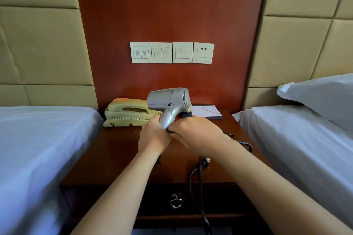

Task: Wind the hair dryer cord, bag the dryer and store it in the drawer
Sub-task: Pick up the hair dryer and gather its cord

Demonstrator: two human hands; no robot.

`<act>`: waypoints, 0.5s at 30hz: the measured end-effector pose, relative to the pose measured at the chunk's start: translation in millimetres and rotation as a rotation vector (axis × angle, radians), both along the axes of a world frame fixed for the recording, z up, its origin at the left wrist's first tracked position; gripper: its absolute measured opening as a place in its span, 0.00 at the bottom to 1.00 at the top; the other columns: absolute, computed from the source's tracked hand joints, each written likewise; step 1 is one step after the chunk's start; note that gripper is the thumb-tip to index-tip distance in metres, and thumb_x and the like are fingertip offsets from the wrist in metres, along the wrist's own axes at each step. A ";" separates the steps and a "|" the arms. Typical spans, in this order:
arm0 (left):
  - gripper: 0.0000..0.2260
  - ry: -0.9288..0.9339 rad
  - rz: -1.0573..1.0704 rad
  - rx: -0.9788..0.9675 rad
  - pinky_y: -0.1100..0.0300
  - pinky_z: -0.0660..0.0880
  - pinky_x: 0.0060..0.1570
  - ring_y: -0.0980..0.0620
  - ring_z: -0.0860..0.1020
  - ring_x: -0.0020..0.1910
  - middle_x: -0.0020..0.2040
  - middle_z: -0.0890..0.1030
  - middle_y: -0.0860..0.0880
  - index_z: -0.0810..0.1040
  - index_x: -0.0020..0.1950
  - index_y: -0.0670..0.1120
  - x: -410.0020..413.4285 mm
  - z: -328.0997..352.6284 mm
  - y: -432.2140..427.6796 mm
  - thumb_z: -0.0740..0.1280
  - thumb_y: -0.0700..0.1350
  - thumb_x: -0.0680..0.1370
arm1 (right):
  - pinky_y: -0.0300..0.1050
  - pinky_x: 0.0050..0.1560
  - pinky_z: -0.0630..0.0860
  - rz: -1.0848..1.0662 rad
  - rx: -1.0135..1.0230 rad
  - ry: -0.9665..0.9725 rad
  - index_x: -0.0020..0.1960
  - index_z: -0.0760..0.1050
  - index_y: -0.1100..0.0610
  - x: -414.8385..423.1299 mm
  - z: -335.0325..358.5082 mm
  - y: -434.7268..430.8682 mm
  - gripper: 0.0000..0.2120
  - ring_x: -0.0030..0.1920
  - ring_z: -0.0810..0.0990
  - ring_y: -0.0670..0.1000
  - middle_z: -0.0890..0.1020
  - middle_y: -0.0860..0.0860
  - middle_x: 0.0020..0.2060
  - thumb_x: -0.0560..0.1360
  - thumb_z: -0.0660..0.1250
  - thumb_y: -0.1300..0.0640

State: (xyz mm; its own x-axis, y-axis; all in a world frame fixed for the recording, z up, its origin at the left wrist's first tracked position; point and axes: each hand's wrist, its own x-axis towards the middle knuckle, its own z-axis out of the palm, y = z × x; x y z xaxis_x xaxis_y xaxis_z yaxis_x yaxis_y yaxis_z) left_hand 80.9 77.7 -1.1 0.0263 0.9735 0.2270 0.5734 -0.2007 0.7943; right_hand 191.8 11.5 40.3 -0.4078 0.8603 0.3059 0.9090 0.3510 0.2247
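Observation:
A silver hair dryer [169, 100] is held above the dark wooden nightstand [118, 150], barrel pointing left, handle down. My left hand [153, 136] is shut around the lower end of the handle. My right hand [194, 135] pinches the black cord where it leaves the handle. The cord [199, 181] trails over the nightstand's front edge and hangs down past the drawer; its plug [205, 162] lies on the top near the edge. Another stretch of cord curls at the right of my right wrist. The drawer [152, 202] below is closed, with a metal ring pull [176, 202].
A beige telephone [126, 113] sits at the back left of the nightstand, a notepad on a dark folder [205, 111] at the back right. Beds with white sheets flank both sides; a pillow [322, 93] lies on the right one. Switches and a socket [203, 53] are on the wall panel.

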 end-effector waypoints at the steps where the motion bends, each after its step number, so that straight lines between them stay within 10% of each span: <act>1: 0.09 -0.017 -0.014 0.000 0.54 0.71 0.39 0.39 0.76 0.44 0.42 0.78 0.45 0.71 0.38 0.49 1.1 0.1 -1.2 0.62 0.52 0.74 | 0.48 0.39 0.67 0.013 0.003 0.005 0.55 0.72 0.57 -0.3 -0.4 0.0 0.07 0.48 0.78 0.61 0.79 0.57 0.49 0.79 0.58 0.57; 15: 0.18 0.025 0.150 0.131 0.52 0.75 0.41 0.41 0.80 0.43 0.42 0.79 0.45 0.72 0.46 0.50 -28.0 3.3 14.0 0.53 0.63 0.78 | 0.48 0.38 0.79 -0.204 -0.179 0.547 0.38 0.75 0.53 84.3 -15.0 4.9 0.07 0.30 0.79 0.50 0.77 0.46 0.29 0.74 0.66 0.58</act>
